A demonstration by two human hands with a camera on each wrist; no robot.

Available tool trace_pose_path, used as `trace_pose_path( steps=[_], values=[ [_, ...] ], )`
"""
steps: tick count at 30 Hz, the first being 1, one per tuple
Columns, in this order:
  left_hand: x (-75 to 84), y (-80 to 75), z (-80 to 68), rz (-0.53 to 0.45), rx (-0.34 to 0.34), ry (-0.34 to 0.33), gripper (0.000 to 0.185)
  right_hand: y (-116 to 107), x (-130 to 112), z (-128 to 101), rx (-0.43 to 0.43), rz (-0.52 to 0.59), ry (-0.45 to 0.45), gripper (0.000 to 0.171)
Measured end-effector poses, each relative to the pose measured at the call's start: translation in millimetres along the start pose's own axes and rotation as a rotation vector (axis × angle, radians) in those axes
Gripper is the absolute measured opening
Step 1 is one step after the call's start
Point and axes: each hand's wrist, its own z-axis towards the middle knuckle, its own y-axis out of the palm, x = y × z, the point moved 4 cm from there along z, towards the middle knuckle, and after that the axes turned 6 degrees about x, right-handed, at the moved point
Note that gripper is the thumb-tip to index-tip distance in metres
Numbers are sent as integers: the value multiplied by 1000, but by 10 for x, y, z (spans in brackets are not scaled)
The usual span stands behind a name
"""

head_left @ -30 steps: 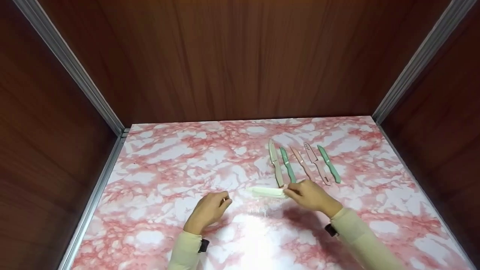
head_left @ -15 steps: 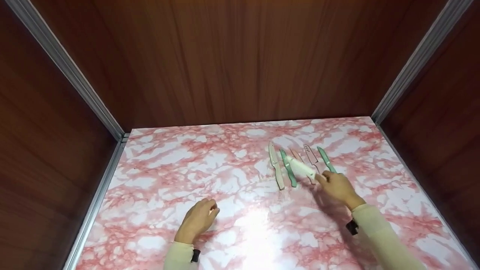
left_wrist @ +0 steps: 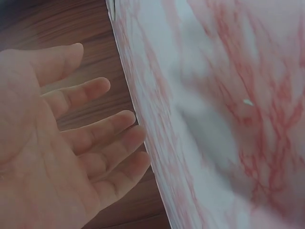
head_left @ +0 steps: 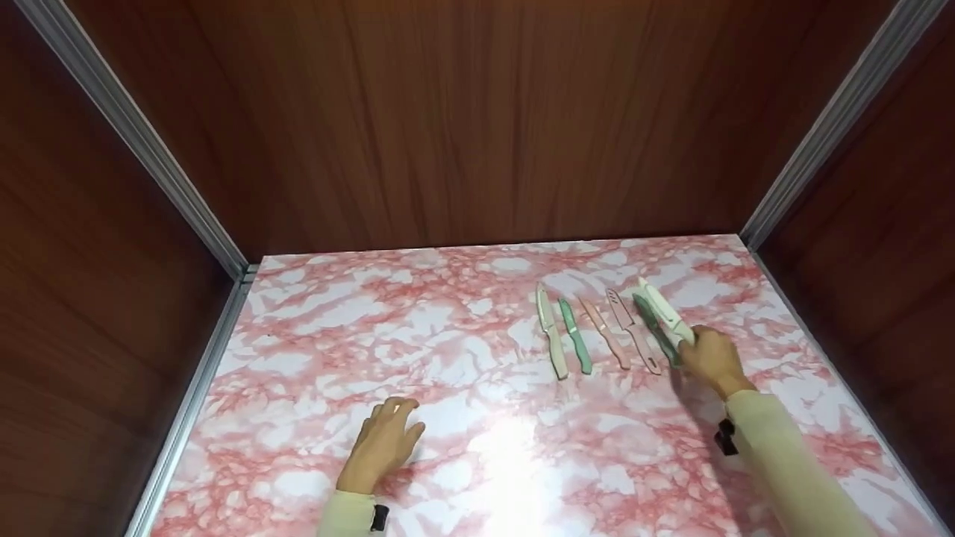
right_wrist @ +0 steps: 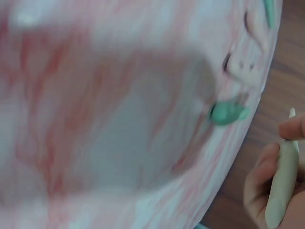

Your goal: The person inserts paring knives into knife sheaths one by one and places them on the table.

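My right hand [head_left: 710, 360] holds a white knife [head_left: 664, 309] by its handle at the right end of a row of knives on the pink marble tabletop [head_left: 462, 350]. The row has a cream knife [head_left: 550, 333], a green knife [head_left: 575, 336], two pink knives [head_left: 606, 334] and another green knife [head_left: 656, 329] just left of the white one. In the right wrist view my fingers [right_wrist: 267, 176] pinch the pale handle [right_wrist: 281, 183]. My left hand [head_left: 384, 441] hovers over the near left of the table with fingers spread and holds nothing; its bare palm [left_wrist: 52, 162] shows in the left wrist view.
Dark wood panels [head_left: 462, 112] wall in the table at the back and both sides, with metal corner strips [head_left: 142, 149]. A bright glare spot [head_left: 515, 462] lies on the near middle of the marble.
My right hand carried the white knife from the table's middle to the right, past the row, to its right end. My left hand drew back toward me and spread its fingers.
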Motion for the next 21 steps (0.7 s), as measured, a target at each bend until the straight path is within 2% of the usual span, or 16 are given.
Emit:
trace_pose_path(
  steps=[4, 8, 13, 21],
  values=[
    [-19, -4, -16, 19, 36, 10, 34, -32, 128, 36, 3, -80, 24, 34],
    [-32, -21, -8, 36, 53, 11, 34, 9, 247, 80, -24, -77, 103, 44],
    [-54, -13, -17, 28, 17, -22, 41, 80, 345, 115, -38, -33, 190, 56],
    [-60, 6, -32, -8, -37, -92, 51, 170, 361, 161, -56, -57, 194, 50]
  ],
)
